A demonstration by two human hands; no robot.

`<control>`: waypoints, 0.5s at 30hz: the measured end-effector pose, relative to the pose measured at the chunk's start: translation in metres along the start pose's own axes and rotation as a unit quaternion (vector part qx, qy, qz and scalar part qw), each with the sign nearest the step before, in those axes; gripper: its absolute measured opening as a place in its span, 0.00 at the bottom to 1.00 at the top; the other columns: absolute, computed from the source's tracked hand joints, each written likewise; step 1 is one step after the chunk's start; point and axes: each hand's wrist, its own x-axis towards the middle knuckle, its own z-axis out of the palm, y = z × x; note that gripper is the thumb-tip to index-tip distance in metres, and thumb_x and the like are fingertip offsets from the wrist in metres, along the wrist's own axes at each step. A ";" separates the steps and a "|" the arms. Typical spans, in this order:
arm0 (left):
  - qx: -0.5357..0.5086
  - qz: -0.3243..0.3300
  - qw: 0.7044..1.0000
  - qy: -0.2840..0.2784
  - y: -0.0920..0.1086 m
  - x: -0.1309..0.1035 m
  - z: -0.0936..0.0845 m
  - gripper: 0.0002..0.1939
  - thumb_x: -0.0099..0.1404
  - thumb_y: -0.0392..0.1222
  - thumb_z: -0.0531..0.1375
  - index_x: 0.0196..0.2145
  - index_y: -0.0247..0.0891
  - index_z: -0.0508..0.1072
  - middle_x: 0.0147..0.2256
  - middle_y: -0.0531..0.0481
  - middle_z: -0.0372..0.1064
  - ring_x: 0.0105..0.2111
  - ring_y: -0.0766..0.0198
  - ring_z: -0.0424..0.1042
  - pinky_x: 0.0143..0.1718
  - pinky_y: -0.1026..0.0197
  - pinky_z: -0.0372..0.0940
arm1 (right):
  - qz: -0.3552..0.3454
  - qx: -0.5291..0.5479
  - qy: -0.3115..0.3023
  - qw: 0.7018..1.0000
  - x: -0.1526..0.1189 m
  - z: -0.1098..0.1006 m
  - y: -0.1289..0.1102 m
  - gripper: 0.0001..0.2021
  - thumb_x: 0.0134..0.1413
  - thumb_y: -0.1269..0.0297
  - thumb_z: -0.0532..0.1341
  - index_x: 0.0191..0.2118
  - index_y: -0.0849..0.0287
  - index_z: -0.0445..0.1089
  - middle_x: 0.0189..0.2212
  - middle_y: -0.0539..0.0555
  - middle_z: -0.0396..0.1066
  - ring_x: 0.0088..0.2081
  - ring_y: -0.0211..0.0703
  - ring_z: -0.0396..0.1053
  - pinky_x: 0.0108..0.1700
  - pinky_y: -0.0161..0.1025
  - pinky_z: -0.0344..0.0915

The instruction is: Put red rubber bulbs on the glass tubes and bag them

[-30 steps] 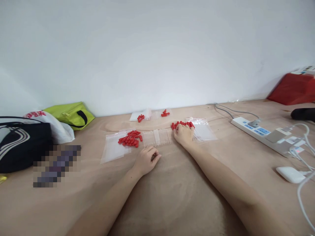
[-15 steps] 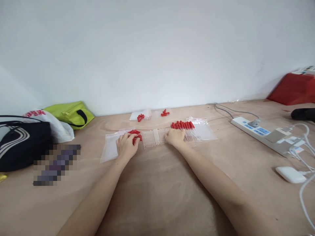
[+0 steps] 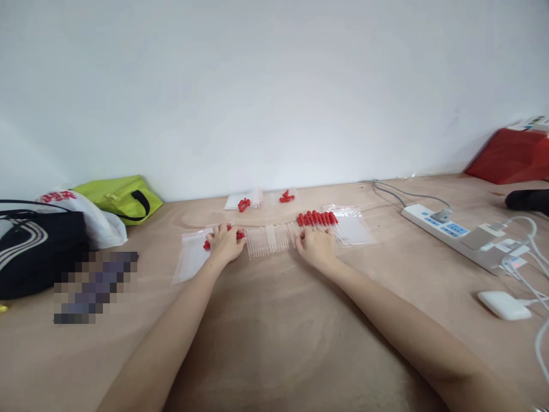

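Note:
Several thin clear sticks lie side by side in a row on the wooden table. To their right, several red caps sit at the tops of more sticks, partly over a clear plastic bag. My right hand rests over the lower part of these capped sticks, fingers apart at both ends of the group. My left hand lies over loose red caps, its fingers spread, beside another clear bag.
Two small piles of red pieces lie on bags near the wall. Black, white and green bags stand left. A power strip with cables and a white charger are right, a red bag behind.
My right hand has moved right, from the edge of the capped sticks to over them, and its fingers have spread. My left hand has shifted slightly right and up, uncovering caps at its left.

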 end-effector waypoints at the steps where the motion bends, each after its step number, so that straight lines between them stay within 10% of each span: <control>1: -0.013 0.005 1.000 0.014 -0.001 -0.001 0.000 0.09 0.55 0.45 0.58 0.34 0.41 0.71 0.46 0.42 0.61 0.47 0.46 0.56 0.42 0.45 0.54 | -0.013 0.004 0.010 1.000 -0.005 0.000 0.005 0.13 0.54 0.62 0.48 0.30 0.63 0.66 0.30 0.59 0.71 0.36 0.48 0.64 0.38 0.43 0.46; 7: -0.226 0.048 0.964 0.135 0.005 -0.020 0.005 0.07 0.54 0.39 0.58 0.32 0.37 0.65 0.30 0.48 0.68 0.33 0.59 0.66 0.36 0.57 0.62 | -0.156 0.107 0.044 0.981 -0.033 0.011 0.042 0.10 0.57 0.65 0.47 0.31 0.61 0.61 0.29 0.55 0.68 0.33 0.43 0.63 0.37 0.40 0.48; 11: -0.402 0.137 0.901 0.090 0.025 -0.050 0.013 0.15 0.57 0.38 0.56 0.43 0.37 0.61 0.31 0.52 0.67 0.27 0.68 0.67 0.30 0.64 0.64 | -0.210 0.189 0.045 0.958 -0.037 0.019 0.051 0.07 0.57 0.69 0.47 0.34 0.61 0.60 0.30 0.54 0.67 0.33 0.41 0.63 0.39 0.39 0.51; 15: -0.434 0.191 0.880 0.039 0.043 -0.072 0.021 0.04 0.58 0.37 0.54 0.31 0.37 0.69 0.31 0.50 0.67 0.31 0.66 0.68 0.33 0.64 0.65 | -0.258 0.182 0.034 0.948 -0.038 0.021 0.044 0.13 0.56 0.74 0.47 0.45 0.61 0.62 0.34 0.56 0.68 0.35 0.41 0.64 0.39 0.39 0.52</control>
